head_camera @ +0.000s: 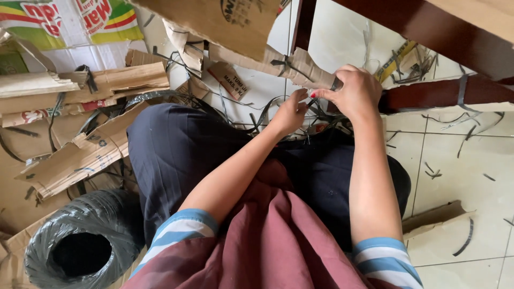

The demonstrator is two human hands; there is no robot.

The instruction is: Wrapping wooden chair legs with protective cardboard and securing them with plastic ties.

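Tiled floor (460, 176) littered with cardboard scraps (80, 155) — left hand (292, 112) and right hand (356, 93) both pinch one black strap (321, 109), pulling it taut between them.

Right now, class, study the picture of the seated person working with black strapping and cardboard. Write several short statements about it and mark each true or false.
1. Both hands, left hand and right hand, meet at a black strap. True.
2. A roll of black strapping lies at the person's left. True.
3. The floor is carpeted. False: it is pale tile.
4. The cardboard pieces lie in a neat stack. False: they lie scattered.
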